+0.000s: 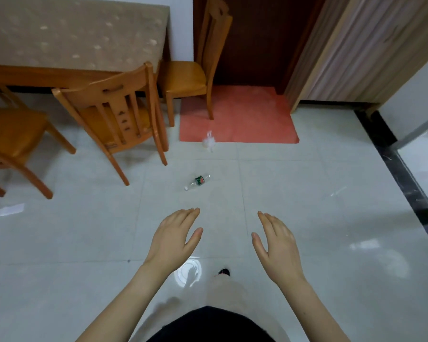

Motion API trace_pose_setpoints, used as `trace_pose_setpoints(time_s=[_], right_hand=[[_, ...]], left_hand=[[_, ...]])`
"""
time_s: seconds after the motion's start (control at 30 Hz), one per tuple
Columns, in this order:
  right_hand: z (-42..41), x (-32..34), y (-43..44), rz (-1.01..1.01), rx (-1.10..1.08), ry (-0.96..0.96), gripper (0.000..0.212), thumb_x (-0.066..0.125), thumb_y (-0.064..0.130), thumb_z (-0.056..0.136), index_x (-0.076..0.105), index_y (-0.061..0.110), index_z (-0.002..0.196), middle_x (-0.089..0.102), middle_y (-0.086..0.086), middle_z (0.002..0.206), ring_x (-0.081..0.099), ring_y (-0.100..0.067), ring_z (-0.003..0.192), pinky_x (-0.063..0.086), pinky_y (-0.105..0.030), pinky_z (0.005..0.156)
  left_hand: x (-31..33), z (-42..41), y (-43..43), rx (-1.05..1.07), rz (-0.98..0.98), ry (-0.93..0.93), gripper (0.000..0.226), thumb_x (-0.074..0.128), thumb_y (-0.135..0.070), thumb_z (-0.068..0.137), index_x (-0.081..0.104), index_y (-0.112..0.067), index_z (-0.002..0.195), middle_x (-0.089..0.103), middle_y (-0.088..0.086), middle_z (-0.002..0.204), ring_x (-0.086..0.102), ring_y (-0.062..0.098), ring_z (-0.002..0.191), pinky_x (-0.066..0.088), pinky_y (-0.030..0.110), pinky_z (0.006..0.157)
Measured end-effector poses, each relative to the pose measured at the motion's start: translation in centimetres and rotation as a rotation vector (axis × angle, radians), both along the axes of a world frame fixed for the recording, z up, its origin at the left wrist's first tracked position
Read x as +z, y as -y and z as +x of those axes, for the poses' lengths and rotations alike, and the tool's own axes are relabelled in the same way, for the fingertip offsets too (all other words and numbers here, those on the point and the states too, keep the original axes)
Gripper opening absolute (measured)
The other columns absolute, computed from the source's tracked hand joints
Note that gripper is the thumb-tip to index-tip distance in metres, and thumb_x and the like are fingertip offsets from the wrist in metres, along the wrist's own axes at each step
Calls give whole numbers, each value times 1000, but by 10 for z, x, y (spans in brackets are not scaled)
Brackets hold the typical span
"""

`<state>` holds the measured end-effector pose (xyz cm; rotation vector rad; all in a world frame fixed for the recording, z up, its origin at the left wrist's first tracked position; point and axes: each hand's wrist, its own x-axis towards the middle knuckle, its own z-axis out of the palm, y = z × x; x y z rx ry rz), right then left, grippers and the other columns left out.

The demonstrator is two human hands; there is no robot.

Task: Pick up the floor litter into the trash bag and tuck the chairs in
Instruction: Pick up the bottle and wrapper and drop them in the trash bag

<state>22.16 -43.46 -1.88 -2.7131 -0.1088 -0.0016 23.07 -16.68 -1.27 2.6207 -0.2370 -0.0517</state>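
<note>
An empty plastic bottle with a green label lies on the pale floor tiles, just ahead of my hands. Farther on, a crumpled white wrapper rests at the front edge of the red mat. Flat white paper lies on the floor at the far left. My left hand and my right hand hover side by side above the floor, palms down, fingers apart, holding nothing. Three wooden chairs stand pulled out from the table: one tilted, one at the left edge, one by the door.
The table with a beige patterned cloth fills the upper left. A dark wooden door stands behind the mat, a striped panel to its right. A black floor strip runs along the right. My shoe shows below my hands.
</note>
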Motion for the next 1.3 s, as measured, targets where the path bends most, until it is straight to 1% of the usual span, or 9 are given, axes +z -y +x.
trace_pose_setpoints(time_s=[0.23, 0.4, 0.47, 0.6, 0.8, 0.93, 1.07, 1.23, 1.3], right_hand=[[140, 28, 50, 49, 40, 58, 58, 33, 47, 96, 47, 14, 142, 50, -6, 144, 41, -25, 136, 34, -42, 110], [223, 11, 66, 69, 56, 26, 57, 33, 48, 96, 49, 14, 140, 52, -6, 142, 44, -25, 134, 37, -43, 110], [255, -3, 71, 64, 65, -5, 58, 32, 49, 96, 51, 15, 139, 53, -7, 142, 46, -27, 133, 38, -44, 109], [343, -18, 80, 20, 64, -48, 63, 28, 53, 93, 51, 16, 139, 50, -6, 145, 43, -25, 136, 32, -41, 111], [499, -8, 90, -29, 110, -19, 61, 30, 51, 94, 50, 15, 139, 49, -6, 146, 42, -25, 137, 33, -42, 112], [596, 5, 86, -49, 200, 14, 53, 41, 44, 95, 51, 14, 138, 53, -6, 142, 47, -25, 132, 36, -42, 110], [681, 11, 82, -48, 338, 61, 48, 47, 39, 94, 54, 11, 133, 57, -8, 135, 53, -27, 125, 39, -40, 104], [784, 1, 81, -23, 593, 15, 55, 37, 44, 93, 54, 12, 134, 55, -9, 138, 50, -28, 128, 38, -43, 105], [820, -4, 81, -10, 707, 12, 53, 38, 43, 93, 55, 13, 132, 56, -7, 137, 50, -28, 126, 39, -43, 104]], left_hand=[[35, 123, 57, 9, 16, 100, 49, 40, -43, 94, 55, -16, 132, 59, -1, 129, 47, 17, 122, 27, 24, 104], [22, 196, 77, 11, 43, 60, 48, 41, -43, 93, 58, -16, 129, 60, -1, 129, 48, 16, 120, 27, 22, 103], [9, 228, 82, 25, 54, 38, 48, 40, -44, 93, 59, -17, 128, 60, -3, 128, 49, 15, 119, 29, 22, 102], [-14, 309, 87, 71, 41, 25, 47, 39, -45, 93, 59, -18, 127, 59, -5, 129, 50, 14, 121, 33, 25, 101], [-13, 461, 87, 108, 69, 14, 56, 34, -49, 92, 57, -15, 130, 58, 1, 133, 51, 21, 124, 39, 36, 103], [8, 545, 87, 167, 86, 56, 54, 35, -47, 93, 58, -14, 129, 59, 2, 130, 53, 22, 120, 41, 37, 100], [11, 600, 96, 274, 85, 60, 53, 37, -46, 93, 58, -13, 129, 60, 3, 129, 53, 21, 119, 42, 37, 99], [-9, 643, 123, 499, 72, 22, 53, 37, -47, 93, 58, -13, 129, 60, 3, 129, 54, 23, 119, 42, 37, 99], [-16, 655, 139, 608, 62, 3, 54, 36, -47, 93, 57, -14, 129, 59, 2, 130, 53, 22, 120, 41, 38, 100]])
